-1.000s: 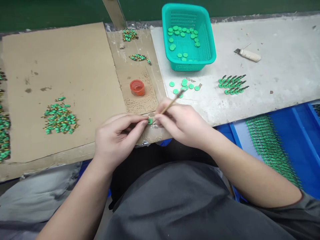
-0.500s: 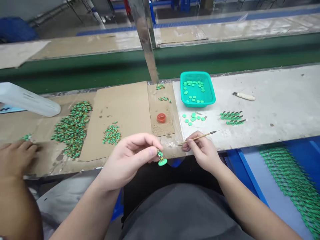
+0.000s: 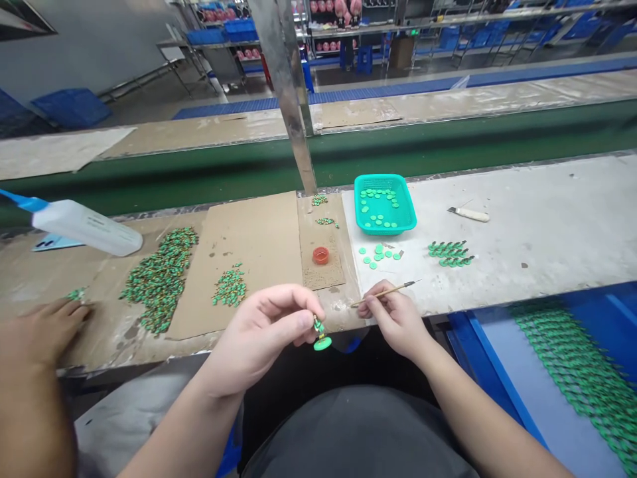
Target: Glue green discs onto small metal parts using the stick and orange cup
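Left hand [image 3: 266, 338]: raised just off the front edge of the table [image 3: 537, 226], fingers curled, thumb and forefinger pinched on a small green figure [image 3: 320, 334] with a round green base, which hangs below the fingertips, over the lap.

Right hand [image 3: 395, 318]: at the table's front edge, fingers closed round a thin wooden brush [image 3: 383, 293]; the brush lies nearly level, its dark tip pointing right over the table top.

Red pot [image 3: 321, 255]: small, round, open; stands on a strip of cardboard beyond the two hands.

Green basket [image 3: 384, 206]: plastic, on the table behind the right hand; holds loose green discs.

Loose green discs [image 3: 381, 254]: a few scattered on the table just in front of the basket.

Row of green figures [image 3: 450, 253]: lying side by side, right of the discs.

Knife [image 3: 468, 214]: pale handle, right of the basket.

Heaps of green figures [image 3: 160, 279]: on cardboard sheets at left, one large, one smaller.

White bottle [image 3: 82, 226]: lying on its side, far left.

Blue tray [image 3: 497, 365]: below the table at right, lined with rows of green figures.

Another person's hand [image 3: 37, 332]: resting on the cardboard at far left.
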{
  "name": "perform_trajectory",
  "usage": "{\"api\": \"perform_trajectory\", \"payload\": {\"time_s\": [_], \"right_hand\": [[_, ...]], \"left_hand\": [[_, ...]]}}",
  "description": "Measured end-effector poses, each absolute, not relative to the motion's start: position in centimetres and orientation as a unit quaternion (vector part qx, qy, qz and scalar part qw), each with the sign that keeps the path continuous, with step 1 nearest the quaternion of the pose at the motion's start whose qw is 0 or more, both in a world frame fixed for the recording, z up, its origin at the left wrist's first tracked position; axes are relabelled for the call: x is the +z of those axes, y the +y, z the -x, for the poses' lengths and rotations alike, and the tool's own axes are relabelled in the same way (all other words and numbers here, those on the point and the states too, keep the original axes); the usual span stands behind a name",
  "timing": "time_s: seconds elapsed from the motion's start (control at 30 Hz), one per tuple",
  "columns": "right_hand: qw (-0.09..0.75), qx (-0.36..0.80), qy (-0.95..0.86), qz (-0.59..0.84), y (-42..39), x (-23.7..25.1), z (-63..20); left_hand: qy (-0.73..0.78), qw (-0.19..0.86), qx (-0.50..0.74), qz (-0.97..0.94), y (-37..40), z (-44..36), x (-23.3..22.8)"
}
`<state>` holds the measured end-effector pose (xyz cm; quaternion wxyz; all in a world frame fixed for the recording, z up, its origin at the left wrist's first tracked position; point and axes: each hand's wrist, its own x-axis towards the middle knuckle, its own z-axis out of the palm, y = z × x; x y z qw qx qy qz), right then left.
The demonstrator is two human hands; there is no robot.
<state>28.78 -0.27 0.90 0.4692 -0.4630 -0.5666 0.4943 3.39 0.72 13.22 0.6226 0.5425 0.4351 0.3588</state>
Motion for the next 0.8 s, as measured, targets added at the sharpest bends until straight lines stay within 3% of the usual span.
{"api": "perform_trajectory", "payload": {"time_s": [0.1,0.27,0.57,0.8], "right_hand": [[0.475,0.472,-0.579,0.466,-0.8,1.4,-28.8],[0.475,0.425,-0.599,0.485,-3.1,1.7,-31.3],[0.495,0.378,-0.55,0.556,-8.8,1.7,-37.3],[0.502,0.367,-0.526,0.58,-9.9,1.8,-40.2]], "left_hand": [[0.467,0.559,0.355,-0.586,1.1,-3.5,12.4],[0.492,0.355,0.335,-0.721,4.8,-7.3,9.0],[0.388,0.299,0.318,-0.812,10.4,-23.8,4.8],[0.411,0.248,0.321,-0.817,11.6,-28.4,3.5]]}}
